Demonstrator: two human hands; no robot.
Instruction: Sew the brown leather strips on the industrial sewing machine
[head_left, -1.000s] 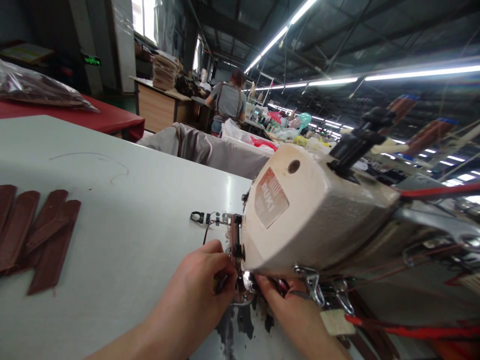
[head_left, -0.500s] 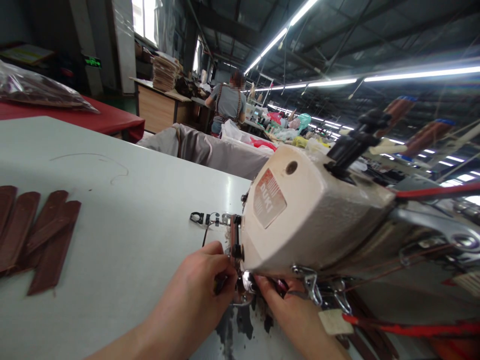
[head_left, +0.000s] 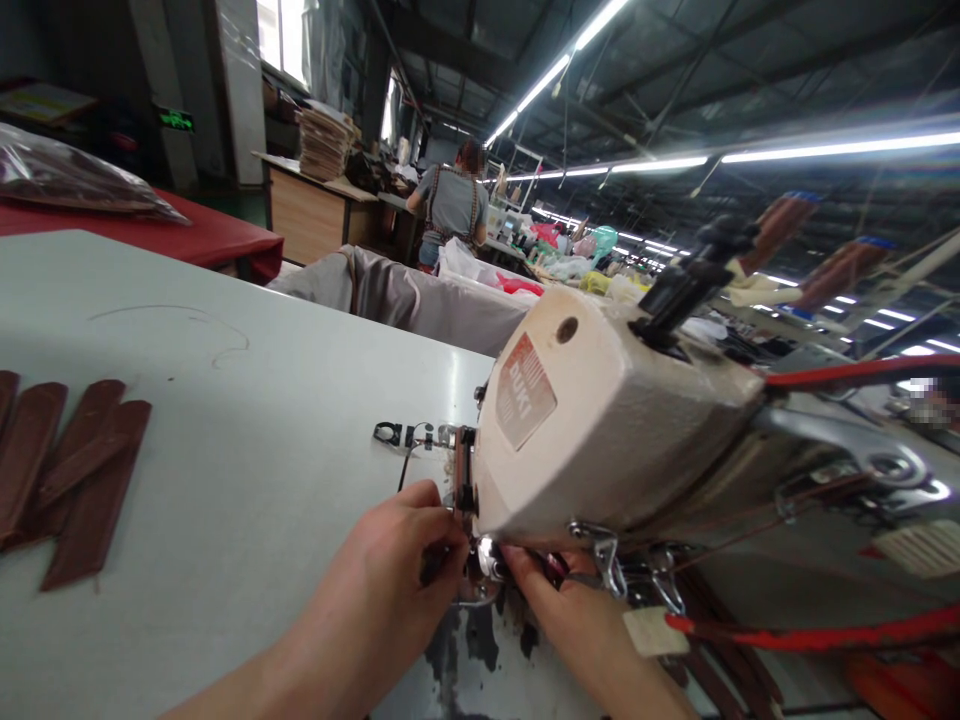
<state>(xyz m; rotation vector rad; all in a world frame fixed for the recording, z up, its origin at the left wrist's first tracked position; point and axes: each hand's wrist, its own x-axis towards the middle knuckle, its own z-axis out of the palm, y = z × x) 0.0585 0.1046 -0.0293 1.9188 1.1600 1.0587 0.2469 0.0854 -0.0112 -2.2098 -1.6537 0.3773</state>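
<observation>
At lower centre, the left hand [head_left: 390,570] and right hand [head_left: 577,620] pinch at the needle area under the cream sewing machine [head_left: 600,430]; brown leather strips [head_left: 67,470] lie at left on the white table [head_left: 247,420]; a person [head_left: 454,200] stands at upper centre.

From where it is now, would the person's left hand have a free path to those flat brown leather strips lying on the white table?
Probably yes: the left hand is at the sewing machine's needle, and only bare white table lies between it and the brown leather strips.

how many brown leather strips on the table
About 4 brown leather strips, overlapping in a fan at the white table's left edge; more may be cut off by the frame.
</observation>
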